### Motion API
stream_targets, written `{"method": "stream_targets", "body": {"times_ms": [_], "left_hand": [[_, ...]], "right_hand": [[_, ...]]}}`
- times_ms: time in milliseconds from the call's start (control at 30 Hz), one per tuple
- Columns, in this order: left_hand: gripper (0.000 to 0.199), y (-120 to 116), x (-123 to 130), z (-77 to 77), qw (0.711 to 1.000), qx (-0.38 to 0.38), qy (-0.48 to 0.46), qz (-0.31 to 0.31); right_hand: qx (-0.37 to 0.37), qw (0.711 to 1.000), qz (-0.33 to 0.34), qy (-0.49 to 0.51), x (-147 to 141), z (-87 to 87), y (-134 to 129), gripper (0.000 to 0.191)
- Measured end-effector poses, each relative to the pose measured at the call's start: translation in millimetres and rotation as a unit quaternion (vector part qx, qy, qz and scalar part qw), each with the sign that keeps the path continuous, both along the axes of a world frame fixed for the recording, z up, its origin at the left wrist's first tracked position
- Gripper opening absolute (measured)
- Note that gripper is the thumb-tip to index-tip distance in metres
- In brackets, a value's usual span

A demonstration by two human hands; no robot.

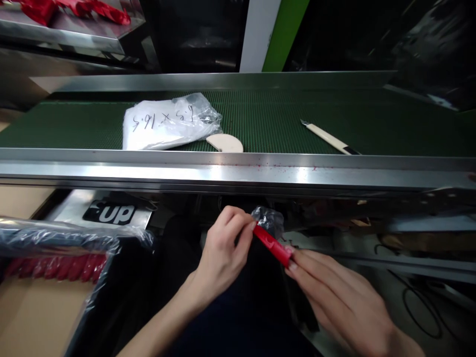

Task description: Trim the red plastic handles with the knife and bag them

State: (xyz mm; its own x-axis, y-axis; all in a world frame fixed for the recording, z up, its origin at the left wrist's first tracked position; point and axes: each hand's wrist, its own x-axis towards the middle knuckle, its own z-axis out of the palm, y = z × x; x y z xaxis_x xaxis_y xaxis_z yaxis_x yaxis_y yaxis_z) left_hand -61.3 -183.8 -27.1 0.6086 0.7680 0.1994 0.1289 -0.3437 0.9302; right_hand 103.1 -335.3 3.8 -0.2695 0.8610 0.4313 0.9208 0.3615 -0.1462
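Note:
A small red tube-like piece [273, 244] with a glossy surface is stretched between my two hands, in front of the conveyor's near edge. My left hand [228, 243] pinches its upper left end between thumb and fingertips. At the lower right end, my right hand [334, 287] grips it with thumb and fingers. What exactly the red piece is, I cannot make out. Beyond the hands, on the green belt, lie a pale curved piece [227, 143], a craft knife [329, 139] with a cream handle and a clear plastic bag [163, 124] with handwritten figures.
A raised metal rail [148, 166] with red specks runs along the green conveyor belt [260, 116]. At lower left stands a box [44, 312] with plastic film and red pieces [55, 267]. More red pieces [78, 10] lie on a metal surface at upper left. A cable [420, 312] hangs lower right.

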Motion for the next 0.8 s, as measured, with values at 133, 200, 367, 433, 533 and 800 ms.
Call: {"method": "stream_targets", "body": {"times_ms": [133,200,367,433,533,800], "left_hand": [[0.016,-12,-1,-6.4,0.997,0.064,-0.020,0.023],[0.017,-19,0,-10.1,0.995,0.080,-0.031,0.044],[0.020,-25,2,-25.2,0.990,0.099,-0.043,0.090],[0.019,-24,1,-31.9,0.988,0.102,-0.048,0.108],[0.017,-24,-1,-36.2,0.989,0.098,-0.057,0.095],[0.020,-26,-16,-17.7,0.990,0.099,-0.085,0.052]], "right_hand": [[0.101,0.988,-0.109,0.041,-17,-10.4,10,0.037],[0.110,0.955,-0.230,0.149,-30,-17.2,15,0.030],[0.065,0.666,-0.380,0.638,-61,-27.3,30,0.017],[0.039,0.578,-0.362,0.730,-67,-29.3,34,0.021],[0.020,0.569,-0.353,0.743,-72,-37.2,35,0.023],[0.139,0.920,-0.210,0.300,-51,-51.9,20,0.035]]}}
